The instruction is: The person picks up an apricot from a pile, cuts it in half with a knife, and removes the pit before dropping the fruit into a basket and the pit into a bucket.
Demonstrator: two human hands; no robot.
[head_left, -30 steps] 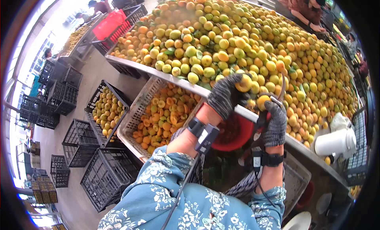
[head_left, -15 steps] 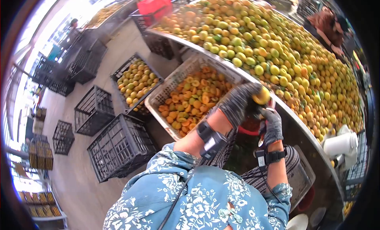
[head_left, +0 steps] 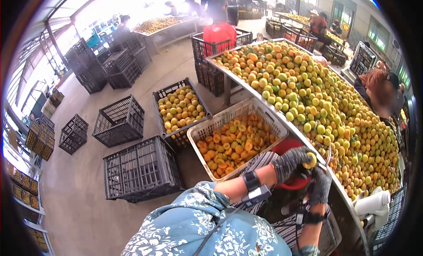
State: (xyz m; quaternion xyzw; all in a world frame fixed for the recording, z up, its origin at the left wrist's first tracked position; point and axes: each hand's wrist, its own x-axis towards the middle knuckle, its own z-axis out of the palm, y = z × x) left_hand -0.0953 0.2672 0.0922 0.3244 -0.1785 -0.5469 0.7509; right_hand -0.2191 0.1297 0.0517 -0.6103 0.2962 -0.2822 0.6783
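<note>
My left hand [head_left: 291, 162], in a dark grey knit glove, is closed around a yellow-green apricot [head_left: 311, 160]. Close beside it, my right hand [head_left: 320, 185] wears a matching glove with its fingers curled. A thin curved metal tool [head_left: 329, 154] sticks up from its fingertips, its handle hidden in the grip. Both hands are over a red bucket [head_left: 288, 145] between my knees. To the left, a pale plastic crate [head_left: 197, 141] holds halved apricots [head_left: 235, 143]. Whole apricots [head_left: 304, 93] are heaped on the metal-edged table [head_left: 241, 85] in front of me.
Another dark crate [head_left: 161, 132] holds whole apricots. Black crates [head_left: 119, 119] stand on the floor at left. Across the heap sits a person [head_left: 374, 90] in brown. A white container [head_left: 372, 202] is at the table's right edge. Red plastic [head_left: 219, 33] lies on stacked crates.
My view has tilted up, bringing more of the hall into sight. My hands remain close together at the bucket, and the left still holds an apricot.
</note>
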